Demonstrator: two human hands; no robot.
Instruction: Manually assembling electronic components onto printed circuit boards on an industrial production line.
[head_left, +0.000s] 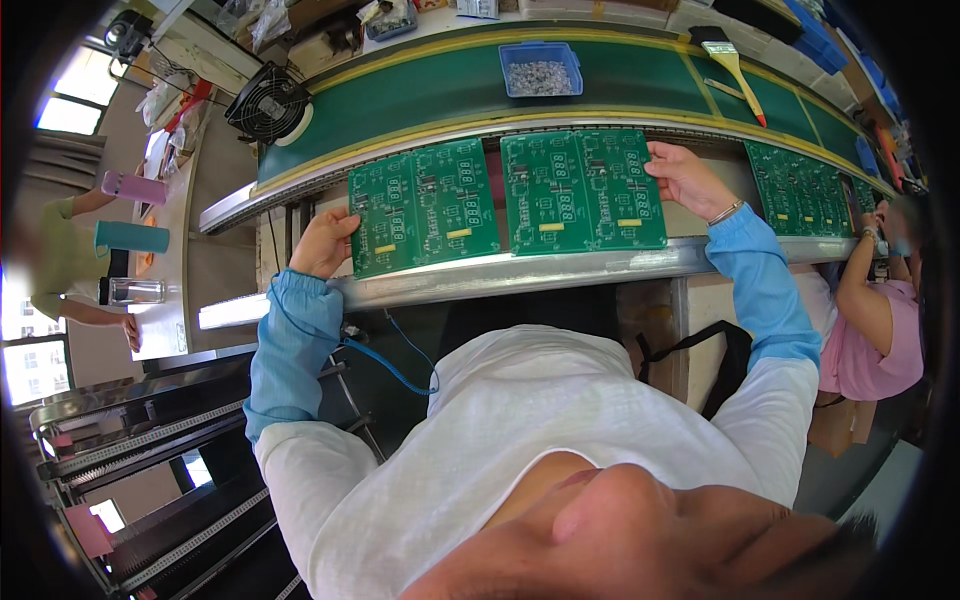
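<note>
The left hand (pixel 325 243) has its fingers closed on the outer edge of the left circuit board (pixel 425 210); the right hand (pixel 690 182) pinches the right circuit board (pixel 583 190) near its upper right corner. Both lie side by side at the front metal rail (pixel 540 272), a slim gap between them. Uneven inward pressure could skew one — or knock their facing edges together. Whether the far edges are supported is hard to tell; if not, a slack pinch could let a board tip.

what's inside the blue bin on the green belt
The blue bin holds a heap of small, clear-to-greyish parts, too small to identify. Whatever lies beneath the top layer is covered.
</note>
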